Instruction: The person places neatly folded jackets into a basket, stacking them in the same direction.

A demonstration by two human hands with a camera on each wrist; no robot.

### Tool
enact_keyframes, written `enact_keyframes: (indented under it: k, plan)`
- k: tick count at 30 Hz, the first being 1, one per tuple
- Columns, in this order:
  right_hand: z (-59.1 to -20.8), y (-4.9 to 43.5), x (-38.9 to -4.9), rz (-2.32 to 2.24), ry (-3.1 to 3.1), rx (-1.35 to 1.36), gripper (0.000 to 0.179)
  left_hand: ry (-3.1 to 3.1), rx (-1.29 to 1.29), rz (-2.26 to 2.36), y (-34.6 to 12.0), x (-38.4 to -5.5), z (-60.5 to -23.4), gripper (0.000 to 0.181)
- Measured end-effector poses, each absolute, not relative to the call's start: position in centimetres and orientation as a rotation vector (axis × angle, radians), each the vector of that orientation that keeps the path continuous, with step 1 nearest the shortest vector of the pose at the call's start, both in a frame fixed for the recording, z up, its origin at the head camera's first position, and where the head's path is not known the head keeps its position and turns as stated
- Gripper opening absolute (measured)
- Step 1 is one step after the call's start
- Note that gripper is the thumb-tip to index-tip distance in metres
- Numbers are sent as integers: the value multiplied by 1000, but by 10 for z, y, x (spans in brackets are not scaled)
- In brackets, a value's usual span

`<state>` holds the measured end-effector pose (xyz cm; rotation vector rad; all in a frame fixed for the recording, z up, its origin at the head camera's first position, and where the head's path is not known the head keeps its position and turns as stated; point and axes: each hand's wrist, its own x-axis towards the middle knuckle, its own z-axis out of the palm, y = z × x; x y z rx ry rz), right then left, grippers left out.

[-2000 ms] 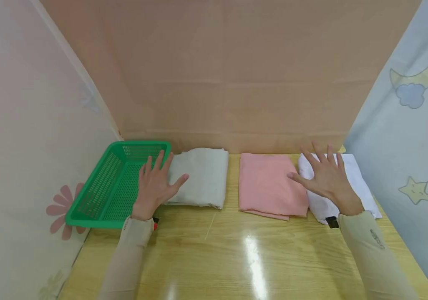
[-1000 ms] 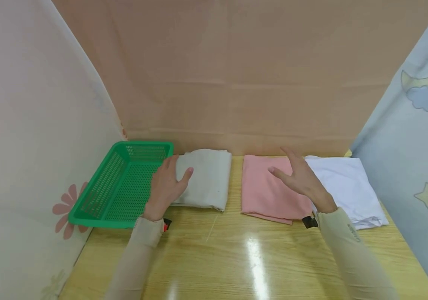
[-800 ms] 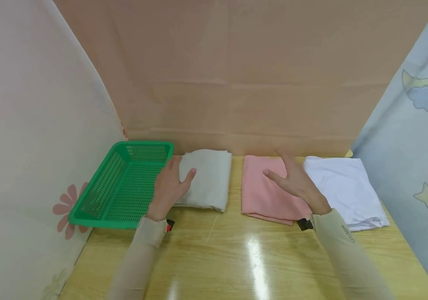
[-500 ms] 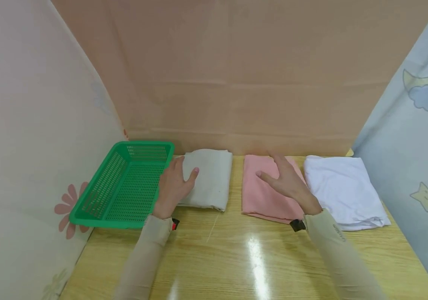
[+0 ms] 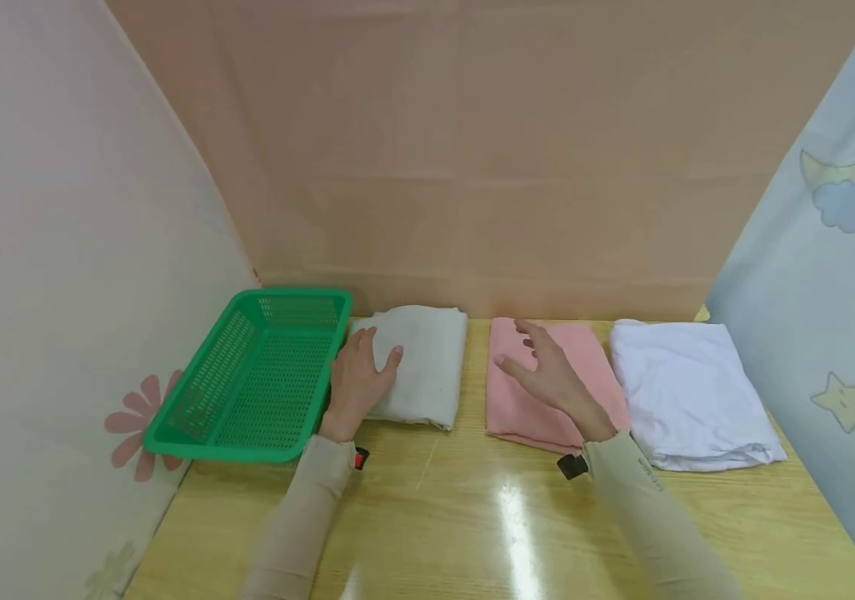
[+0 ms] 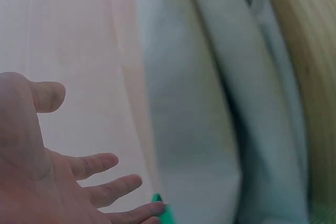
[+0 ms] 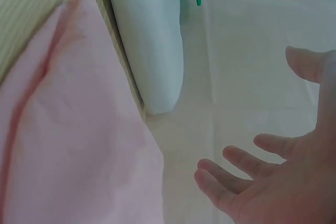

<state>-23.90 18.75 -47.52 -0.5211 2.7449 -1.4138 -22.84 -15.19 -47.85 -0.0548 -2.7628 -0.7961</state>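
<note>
My left hand (image 5: 357,379) hovers at the left part of a folded pale grey-green cloth (image 5: 427,367), thumb spread away from relaxed fingers, holding nothing. The left wrist view shows that cloth's folded layers (image 6: 194,108) beside the hand (image 6: 31,145). Over a folded pink cloth (image 5: 592,367) is my right hand (image 5: 551,379), its fingers loosely bent and nothing in them. In the right wrist view, a gap separates the right hand (image 7: 283,177) from the pink cloth (image 7: 100,129). To its right lies a folded white cloth (image 5: 697,392).
A green plastic basket (image 5: 247,457) stands on the left, close beside the grey-green cloth. The wooden table (image 5: 442,525) runs up to a brown backdrop (image 5: 457,167). Printed curtains (image 5: 840,333) flank both sides.
Both hands have moved inward, the left from over the basket to the grey-green cloth, the right from the white cloth to the pink one. Their widely spread fingers have relaxed. The cloths stay put.
</note>
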Motion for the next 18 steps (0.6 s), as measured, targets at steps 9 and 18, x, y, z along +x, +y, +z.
enact_keyframes:
  k: [9, 18]
  plan:
    - [-494, 169, -241, -1560, 2625, -425, 83, -2828, 74, -910, -149, -232, -491, 75]
    - [-507, 148, -240, -1592, 2558, -362, 82, -2876, 237, -951, -153, -235, -508, 81]
